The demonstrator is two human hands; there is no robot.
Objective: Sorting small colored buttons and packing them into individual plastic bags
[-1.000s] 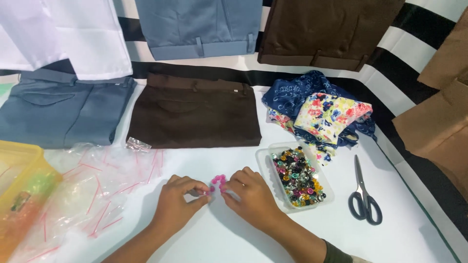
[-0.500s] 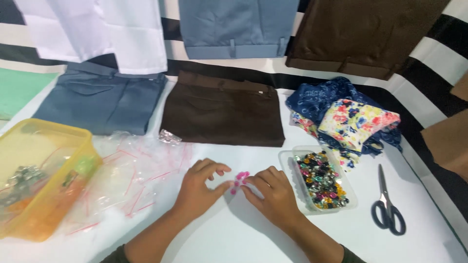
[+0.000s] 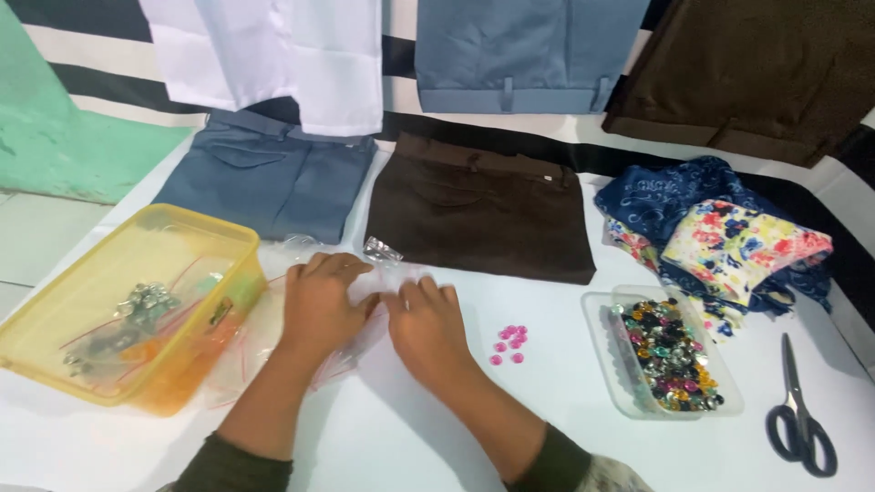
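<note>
While our left hand [image 3: 319, 305] and right hand [image 3: 427, 330] press flat, fingers spread and grasping nothing, on the clear zip bags [image 3: 351, 305] beside the yellow tub [image 3: 196, 228], the pink beads [image 3: 509, 343] lie loose on the white table [image 3: 383, 437], unbagged; the tray of mixed beads [image 3: 670, 351] remains full.

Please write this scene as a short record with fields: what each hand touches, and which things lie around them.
left hand: flat on the clear plastic bags
right hand: palm down on the edge of the same bags
pink beads: small loose cluster on the white table, right of the right hand, touched by neither hand
yellow tub: left of the hands, metal pieces inside
clear tray: right, full of mixed coloured beads
scissors: far right, closed
folded brown trousers: behind the hands
</note>
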